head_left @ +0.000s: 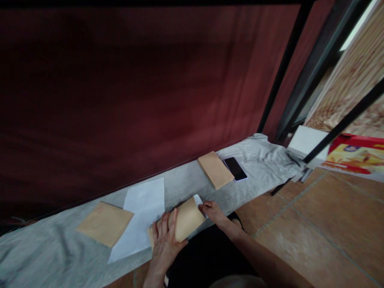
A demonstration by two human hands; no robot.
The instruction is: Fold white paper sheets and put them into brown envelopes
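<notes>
A brown paper envelope (189, 219) lies at the front edge of the cloth-covered surface, near my lap. My left hand (166, 238) rests on its left part with the fingers spread. At the envelope's right end, my right hand (211, 210) pinches a white folded paper (198, 200) that shows at the opening. How far the paper sits inside is hidden. Left of my left hand lies a white sheet (144, 212) with a crease across it. Another brown envelope pile (105, 224) overlaps that sheet's left side.
Further back on the grey cloth (258, 160) lie a brown envelope stack (215, 170) and a phone (235, 168) touching its right side. A dark red panel (150, 100) rises behind. Black metal bars (285, 68) stand at right, near a red and yellow box (357, 156) above the tiled floor (324, 224).
</notes>
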